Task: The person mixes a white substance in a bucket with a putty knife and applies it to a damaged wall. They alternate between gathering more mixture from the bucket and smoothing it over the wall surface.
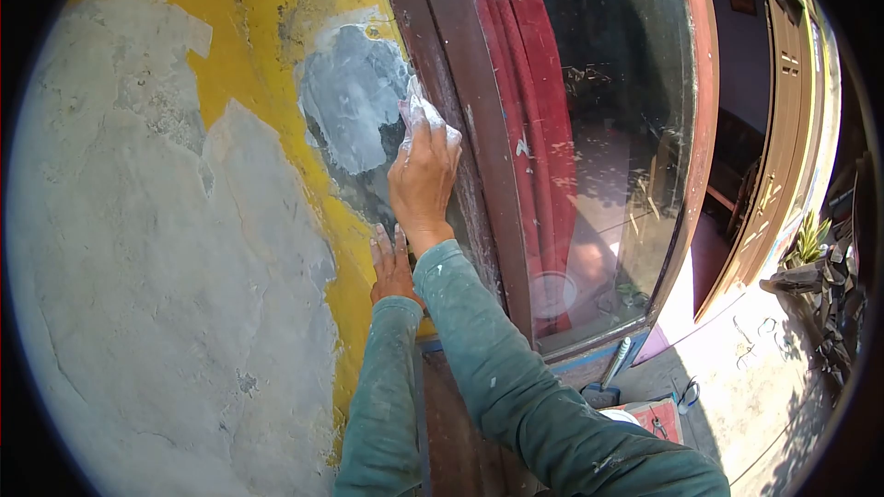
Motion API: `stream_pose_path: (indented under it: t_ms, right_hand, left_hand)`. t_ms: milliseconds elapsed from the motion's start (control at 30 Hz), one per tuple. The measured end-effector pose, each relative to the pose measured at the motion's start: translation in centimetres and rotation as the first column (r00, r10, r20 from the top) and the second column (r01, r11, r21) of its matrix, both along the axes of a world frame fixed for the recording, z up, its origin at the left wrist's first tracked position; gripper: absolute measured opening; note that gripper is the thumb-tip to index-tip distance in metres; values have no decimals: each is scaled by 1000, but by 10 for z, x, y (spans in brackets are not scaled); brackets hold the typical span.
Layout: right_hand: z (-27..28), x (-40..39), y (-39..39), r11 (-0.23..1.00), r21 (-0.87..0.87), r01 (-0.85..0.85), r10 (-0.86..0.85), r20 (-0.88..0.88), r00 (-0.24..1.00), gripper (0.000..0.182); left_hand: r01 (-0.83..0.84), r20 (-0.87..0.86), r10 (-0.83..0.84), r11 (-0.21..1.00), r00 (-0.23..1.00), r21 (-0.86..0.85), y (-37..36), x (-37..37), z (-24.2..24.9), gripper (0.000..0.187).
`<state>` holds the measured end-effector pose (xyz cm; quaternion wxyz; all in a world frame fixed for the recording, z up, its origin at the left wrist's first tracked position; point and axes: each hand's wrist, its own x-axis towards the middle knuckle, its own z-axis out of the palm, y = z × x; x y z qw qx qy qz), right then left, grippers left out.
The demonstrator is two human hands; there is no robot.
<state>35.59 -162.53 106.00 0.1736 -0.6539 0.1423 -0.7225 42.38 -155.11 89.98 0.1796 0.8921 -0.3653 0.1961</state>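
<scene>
My right hand (426, 166) is closed round a crumpled white piece of plastic or cloth (417, 101), smeared with white paste. It presses this piece to the wall beside the dark wooden window frame (460, 129). Directly to its left is a patch of pale grey-white filler (350, 92), with darker bare plaster around its lower edge. Below, my left hand (391, 267) lies against the wall with fingers stretched out, apparently holding nothing. Part of its palm is hidden by my right forearm. Both green sleeves have white specks.
Yellow paint (262, 64) borders a large grey plastered area (175, 258) on the left. Right of the frame is a glass pane (617, 129) with a red curtain (534, 83) behind. A dustpan-like tool (603, 396), a red board (658, 416) and dark debris (829, 304) lie lower right.
</scene>
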Motion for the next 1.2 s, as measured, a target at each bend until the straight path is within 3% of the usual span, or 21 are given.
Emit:
stream_pose_path:
  t_ms: [167, 233, 267, 300, 367, 567, 633, 700, 767, 833, 933, 1033, 1100, 1167, 1200]
  right_hand:
    - [-10, 37, 14, 993, -57, 101, -102, -17, 995, 45]
    - [-14, 32, 23, 993, -121, -1, -6, -65, 998, 45]
    - [-19, 25, 25, 981, -139, -134, 124, -81, 989, 45]
    - [-18, 17, 24, 982, -140, -130, 120, -77, 990, 45]
    - [-17, 1, 21, 971, -170, -167, 178, 53, 983, 44]
    - [10, 0, 4, 998, -58, 15, -9, 107, 994, 46]
    - [10, 19, 7, 992, -69, 107, -107, 3, 994, 44]
    - [-1, 26, 14, 991, -81, 109, -109, 6, 994, 43]
    - [-9, 21, 20, 981, -141, -137, 132, -42, 990, 43]
    - [-10, 8, 18, 979, -137, -152, 155, 16, 988, 45]
    - [-3, -8, 5, 998, -30, -49, 51, 101, 994, 45]
    - [-5, 15, 5, 997, -48, 63, -61, 44, 997, 48]
    - [-14, 21, 12, 997, -61, 45, -43, 20, 999, 47]
    - [-24, 17, 21, 967, -109, -228, 229, -2, 973, 46]
    - [-31, 12, 24, 977, -131, -167, 168, -6, 986, 44]
  left_hand:
    - [9, -2, -9, 1000, 1000, -4, -1, 1, -1, 129]
    - [15, -5, -15, 1000, 1000, -10, -1, 1, -2, 128]
    - [19, -4, -19, 1000, 1000, -15, -1, 1, -2, 127]
    - [22, -1, -22, 1000, 1000, -22, -1, 0, -2, 127]
    - [20, 2, -20, 999, 1000, -35, -1, 0, -2, 126]
    - [18, 10, -17, 999, 1000, -44, -1, -4, -4, 125]
    - [19, 14, -18, 998, 1000, -52, -7, 2, 4, 124]
    - [21, 13, -20, 998, 1000, -54, -7, 11, 13, 124]
    - [26, 16, -25, 998, 1000, -66, -5, 10, 10, 124]
    - [27, 17, -26, 996, 1000, -79, -8, 5, 5, 124]
    - [20, 18, -19, 996, 1000, -91, -4, 2, -6, 123]
    - [28, 13, -27, 996, 1000, -84, -11, 6, -5, 123]
    - [33, 6, -33, 996, 999, -85, -2, 16, -2, 122]
    - [32, 6, -31, 995, 999, -98, 3, 19, -1, 122]
    - [31, 5, -30, 994, 1000, -106, 1, 19, 1, 122]
